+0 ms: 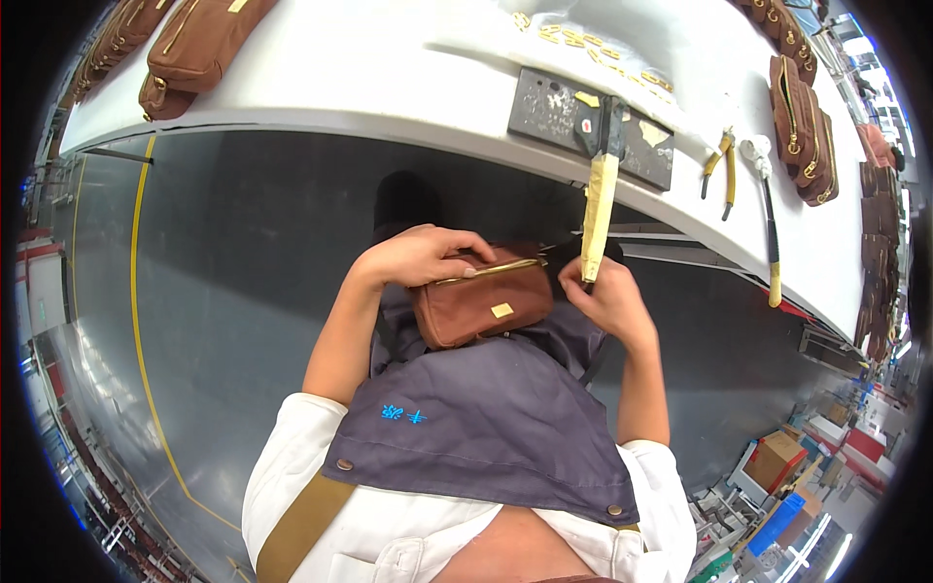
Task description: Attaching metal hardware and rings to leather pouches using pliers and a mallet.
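Note:
A small brown zip bag with a gold zip along its top and a small yellow patch on its front rests on my lap, over my dark apron. My left hand grips its upper left edge, thumb by the zip and fingers bent over the far side. Just off the bag's right end, my right hand is closed, its fingers curled in a pinch. What they hold, if anything, is hidden. The tape-wrapped handle of a hammer juts over the table edge and partly covers these fingertips.
On the white table, the hammer's head lies on a black block. Gold metal fittings are scattered behind it. Yellow-handled pliers and a black-handled tool lie rightward. More brown bags sit at both ends.

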A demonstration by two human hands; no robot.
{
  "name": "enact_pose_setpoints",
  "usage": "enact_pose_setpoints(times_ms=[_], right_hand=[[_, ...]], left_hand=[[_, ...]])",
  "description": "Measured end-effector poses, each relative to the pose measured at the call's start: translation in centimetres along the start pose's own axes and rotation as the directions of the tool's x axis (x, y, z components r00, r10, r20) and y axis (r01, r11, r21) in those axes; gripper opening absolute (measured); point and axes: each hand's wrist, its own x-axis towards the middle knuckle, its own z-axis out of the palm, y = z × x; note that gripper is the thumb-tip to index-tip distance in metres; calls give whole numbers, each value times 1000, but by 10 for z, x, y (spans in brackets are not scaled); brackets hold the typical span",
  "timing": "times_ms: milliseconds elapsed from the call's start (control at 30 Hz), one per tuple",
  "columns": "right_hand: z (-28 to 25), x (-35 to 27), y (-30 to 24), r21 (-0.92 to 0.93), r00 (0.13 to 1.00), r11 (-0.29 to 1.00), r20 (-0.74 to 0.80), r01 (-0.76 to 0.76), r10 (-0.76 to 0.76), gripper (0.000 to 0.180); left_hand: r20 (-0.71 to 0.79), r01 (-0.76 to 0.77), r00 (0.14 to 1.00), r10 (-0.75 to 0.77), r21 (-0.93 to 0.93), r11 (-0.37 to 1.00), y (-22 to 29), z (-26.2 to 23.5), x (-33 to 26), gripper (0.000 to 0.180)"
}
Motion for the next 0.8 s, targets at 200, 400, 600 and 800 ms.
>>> enact_pose_setpoints(times_ms=[200, 400, 600, 800], right_hand=[[-111, 27, -54, 109, 968, 969, -141, 223, -207, 11], [-146, 136, -32, -294, 824, 953, -523, 67, -220, 15], [-145, 161, -15, -418, 878, 908, -438, -8, -194, 17], [-165, 167, -10, -236, 957, 967, -289, -98, 26, 22]], left_hand=[[-122, 351, 932, -341, 533, 770, -24, 14, -1, 29], [-340, 322, 940, -36, 843, 431, -39, 80, 2, 35], [-440, 497, 855, -274, 548, 673, -37, 75, 4, 43], [-269, 401, 909, -317, 366, 840, -44, 51, 9, 47]])
